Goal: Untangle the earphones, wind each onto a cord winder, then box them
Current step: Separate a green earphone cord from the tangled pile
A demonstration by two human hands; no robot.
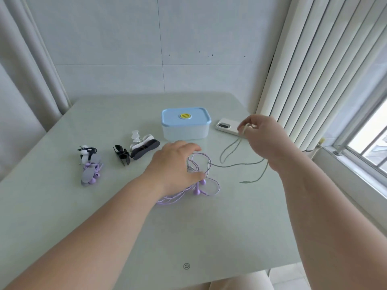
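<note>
Purple earphones (pixel 196 191) lie in a loose tangle on the table (pixel 125 227), directly beneath the left hand (pixel 173 164). That hand arches over the loops, with the fingers on the far side and the thumb on the near side by the two buds. Whether it grips the cord or only rests on it I cannot tell.

The right hand (pixel 263 139) is lifted, thumb and forefinger pinching one end of the green earphones (pixel 236 164). Their cord hangs from the fingertips, runs toward the purple tangle under the left fingers and trails its plug below the right wrist.

Beyond the left fingers sits the lidded box (pixel 185 124), and behind the right fingertips a phone (pixel 226 126). Left of the left hand are spare winders (pixel 144 148) and, farther out, wound sets (pixel 90 166).
</note>
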